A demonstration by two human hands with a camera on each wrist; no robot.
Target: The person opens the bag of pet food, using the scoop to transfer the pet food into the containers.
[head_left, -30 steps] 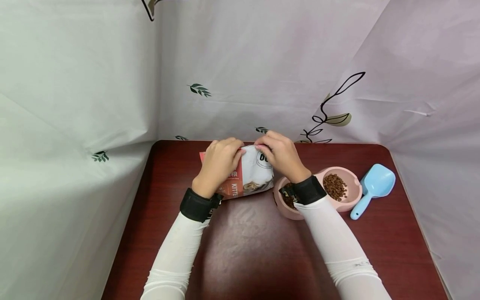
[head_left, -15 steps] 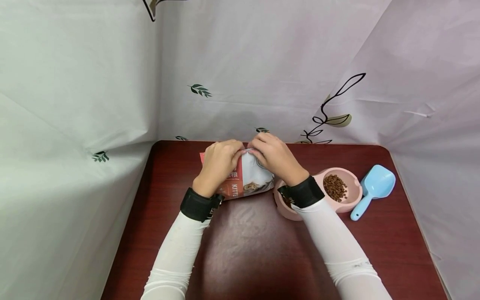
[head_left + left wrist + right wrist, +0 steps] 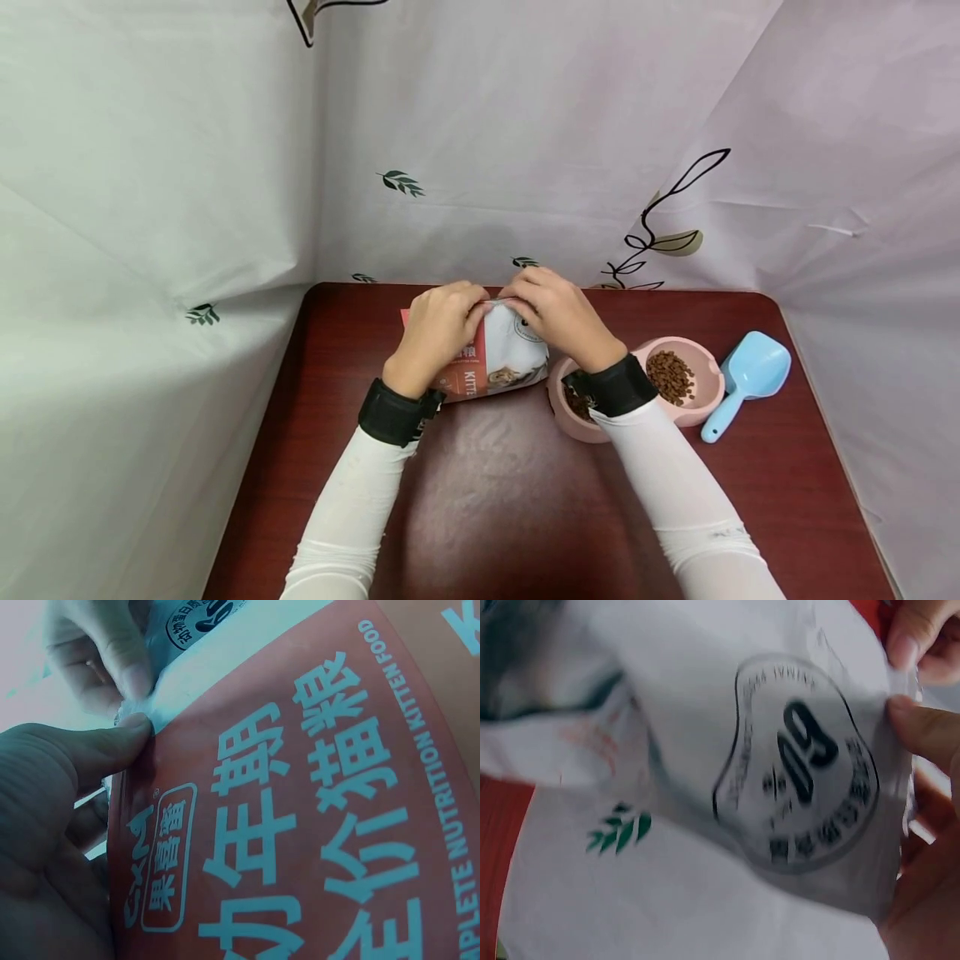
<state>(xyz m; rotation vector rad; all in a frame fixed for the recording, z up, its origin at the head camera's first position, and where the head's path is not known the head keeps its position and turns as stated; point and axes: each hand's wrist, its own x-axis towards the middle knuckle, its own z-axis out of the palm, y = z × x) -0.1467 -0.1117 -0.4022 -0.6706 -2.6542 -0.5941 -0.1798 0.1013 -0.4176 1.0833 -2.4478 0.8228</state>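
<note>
A red and white kitten food bag [image 3: 517,354] lies at the back of the table, with its top edge turned toward the wall. Near the middle of that edge my left hand [image 3: 441,329] pinches the bag between thumb and fingers. Close to its right, my right hand [image 3: 558,312] pinches the same edge. The left wrist view has the bag's red panel [image 3: 247,817] with white lettering and both thumbs almost meeting at the edge. On the right wrist view's white panel [image 3: 799,780], a round black print shows. Whether the edge is sealed cannot be made out.
A pink double bowl [image 3: 705,379] with brown kibble [image 3: 670,375] in both halves stands right of the bag, partly under my right wrist. Beside it lies a light blue scoop [image 3: 757,367]. White patterned sheeting [image 3: 480,150] hangs behind the dark red table [image 3: 510,517].
Along the bag's top edge, my right hand has slid left toward my left hand, with a slight shift since half a second ago. My left hand keeps its grip in place.
</note>
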